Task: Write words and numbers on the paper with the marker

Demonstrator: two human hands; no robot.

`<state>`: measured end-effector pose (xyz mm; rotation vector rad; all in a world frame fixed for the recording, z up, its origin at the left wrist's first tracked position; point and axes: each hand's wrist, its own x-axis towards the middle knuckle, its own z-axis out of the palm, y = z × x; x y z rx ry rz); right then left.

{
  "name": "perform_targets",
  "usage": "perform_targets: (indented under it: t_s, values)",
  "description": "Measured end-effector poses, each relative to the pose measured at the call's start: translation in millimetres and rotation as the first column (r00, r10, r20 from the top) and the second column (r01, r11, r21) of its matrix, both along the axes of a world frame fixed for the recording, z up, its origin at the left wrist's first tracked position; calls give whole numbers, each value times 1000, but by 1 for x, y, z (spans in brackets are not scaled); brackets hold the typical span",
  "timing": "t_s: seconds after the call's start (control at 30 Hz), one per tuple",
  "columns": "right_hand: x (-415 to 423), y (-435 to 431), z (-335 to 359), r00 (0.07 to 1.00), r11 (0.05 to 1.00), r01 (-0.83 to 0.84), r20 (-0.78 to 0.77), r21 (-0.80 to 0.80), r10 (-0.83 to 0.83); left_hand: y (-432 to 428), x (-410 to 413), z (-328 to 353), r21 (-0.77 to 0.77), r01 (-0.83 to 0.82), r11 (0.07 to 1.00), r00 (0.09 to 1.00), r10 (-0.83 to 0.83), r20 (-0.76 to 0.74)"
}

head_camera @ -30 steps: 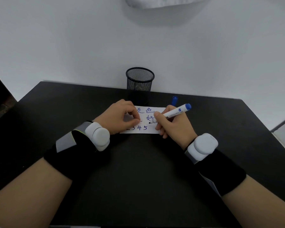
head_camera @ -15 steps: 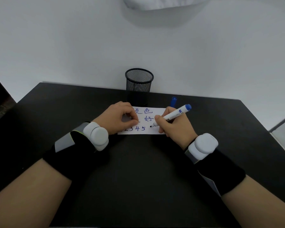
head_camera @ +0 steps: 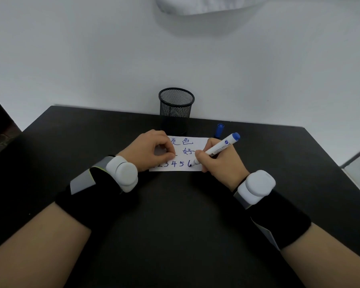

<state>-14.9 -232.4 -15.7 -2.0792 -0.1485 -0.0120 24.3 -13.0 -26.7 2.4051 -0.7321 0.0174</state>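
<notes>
Fingers of the right hand (head_camera: 220, 163) are clamped around the marker (head_camera: 216, 150), whose tip touches the lower right part of the paper (head_camera: 197, 143) beside a freshly drawn "6". Fingers of the left hand (head_camera: 149, 151) are curled together, thumb and forefinger pressed down on the paper's left portion; they grip no object. That white slip lies flat on the black table (head_camera: 175, 225), a little beyond its middle, bearing blue handwritten characters in two rows and the digits 2 3 4 5 6 along the bottom, with anything further left hidden under the left hand. The marker slants up and to the right, its blue end in the air. A blue marker cap (head_camera: 219, 130) lies on the table just beyond the paper's right corner. A black mesh pen holder (head_camera: 176, 106) stands upright at the table's far edge, against a plain white wall (head_camera: 92, 48). Both wrists carry black bands with white rounded devices (head_camera: 256, 187). Something white juts out at the top of the wall; what it is cannot be told.
</notes>
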Motion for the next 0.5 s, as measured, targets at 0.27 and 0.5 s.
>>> perform_targets:
  t_s: [0.27, 0.5]
  values:
    - [-2, -2, 3, 1000, 996, 30, 1, 81, -30, 0, -1, 1, 2, -2, 1000, 1000, 2, -2]
    - [0, -3, 2, 998, 992, 50, -37, 115, -46, -1, -2, 2, 10, -2, 1000, 999, 2, 40]
